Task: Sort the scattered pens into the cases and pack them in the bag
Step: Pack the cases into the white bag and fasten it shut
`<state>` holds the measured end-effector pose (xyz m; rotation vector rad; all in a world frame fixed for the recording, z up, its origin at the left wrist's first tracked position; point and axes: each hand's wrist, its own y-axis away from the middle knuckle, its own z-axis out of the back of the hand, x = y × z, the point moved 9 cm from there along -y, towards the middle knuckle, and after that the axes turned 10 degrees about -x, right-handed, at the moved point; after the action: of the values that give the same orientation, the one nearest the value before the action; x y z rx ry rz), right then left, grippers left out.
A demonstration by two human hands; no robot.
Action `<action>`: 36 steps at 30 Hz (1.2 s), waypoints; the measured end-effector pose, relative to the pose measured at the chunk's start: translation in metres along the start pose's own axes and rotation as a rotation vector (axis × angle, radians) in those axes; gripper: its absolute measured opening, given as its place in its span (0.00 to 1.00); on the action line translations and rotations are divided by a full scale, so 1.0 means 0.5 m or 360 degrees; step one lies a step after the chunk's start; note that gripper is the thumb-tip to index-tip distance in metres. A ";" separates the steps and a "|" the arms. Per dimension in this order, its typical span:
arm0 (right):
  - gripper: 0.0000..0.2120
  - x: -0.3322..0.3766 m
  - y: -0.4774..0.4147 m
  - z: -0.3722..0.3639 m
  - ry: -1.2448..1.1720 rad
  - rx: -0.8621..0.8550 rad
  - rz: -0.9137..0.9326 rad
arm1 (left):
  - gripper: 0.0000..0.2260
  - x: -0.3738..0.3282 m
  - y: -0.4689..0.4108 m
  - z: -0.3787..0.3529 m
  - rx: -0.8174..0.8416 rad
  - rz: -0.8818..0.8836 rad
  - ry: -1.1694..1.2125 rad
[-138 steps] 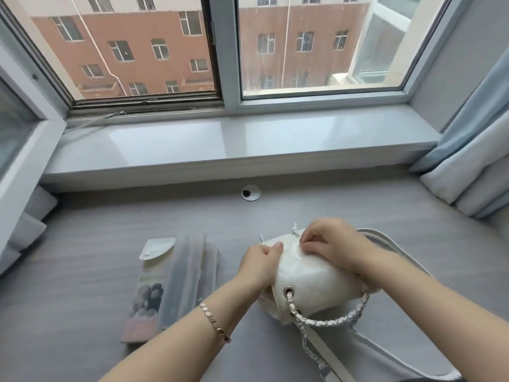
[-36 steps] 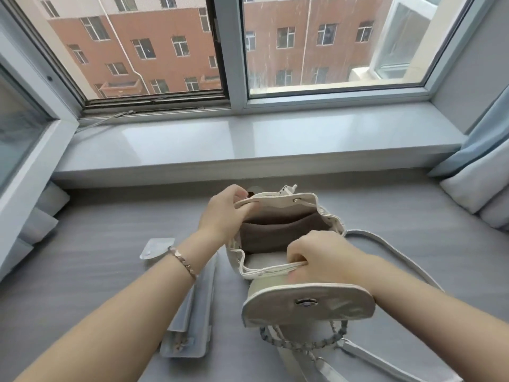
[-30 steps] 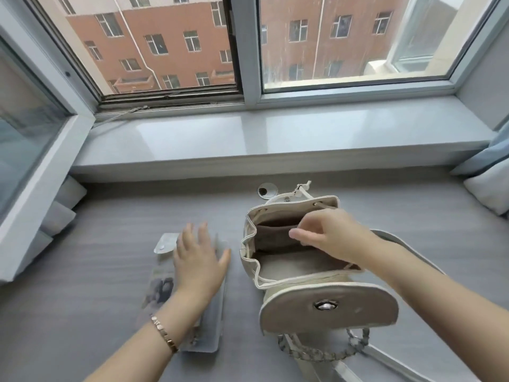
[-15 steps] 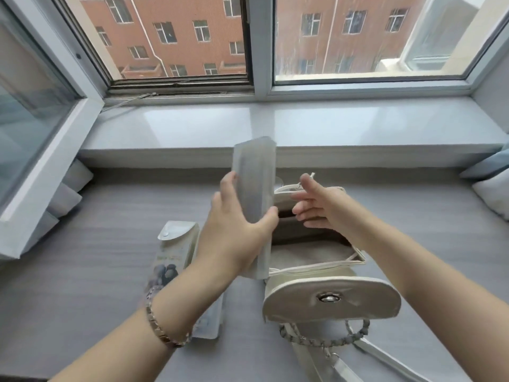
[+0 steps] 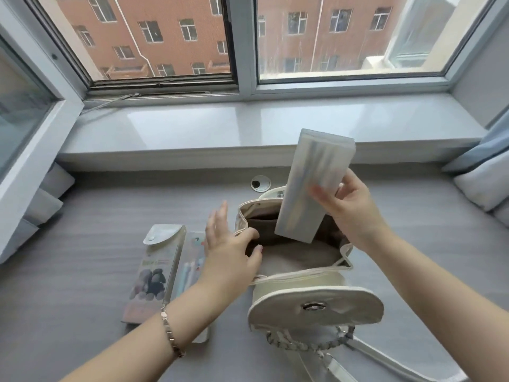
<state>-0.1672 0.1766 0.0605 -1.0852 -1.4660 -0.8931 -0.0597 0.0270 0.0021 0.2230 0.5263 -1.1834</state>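
One frosted case (image 5: 316, 175), pinched by right hand (image 5: 355, 213), at bag (image 5: 303, 279) mouth; left hand (image 5: 228, 252) spread.

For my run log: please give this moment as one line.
step: packing | right hand: grips translucent case, lower end at open bag mouth | left hand: touches bag rim | beside bag: printed case, clear case

- Pens inside the frosted case (image 5: 314, 186) in my right hand (image 5: 355, 213) are only pale streaks.
- My left hand (image 5: 231, 255) and forearm (image 5: 154, 334) cover much of the clear case (image 5: 191, 260).
- The strap (image 5: 396, 358) of the bag (image 5: 297, 282) runs off the bottom edge.
- Print on the patterned case (image 5: 157, 268) is too small to read.
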 end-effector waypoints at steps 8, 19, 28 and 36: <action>0.17 -0.066 0.072 -0.093 0.2084 0.0833 0.0909 | 0.39 -0.007 -0.005 -0.022 0.0322 0.0312 0.0748; 0.21 -0.290 0.014 -0.126 0.2546 0.1133 0.0200 | 0.40 -0.020 -0.002 -0.034 0.0314 0.0281 0.0761; 0.28 -0.298 0.043 -0.103 0.2283 0.1243 -0.0457 | 0.35 -0.010 -0.035 -0.042 0.0302 0.0421 0.1063; 0.10 -0.161 0.029 -0.069 0.1502 0.0702 -0.0703 | 0.13 0.195 0.009 0.016 -0.0188 0.0675 0.0426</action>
<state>-0.1402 0.1358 -0.0138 0.0488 -0.9999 -1.0998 -0.0265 -0.0547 -0.0405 0.3744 0.7394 -0.7108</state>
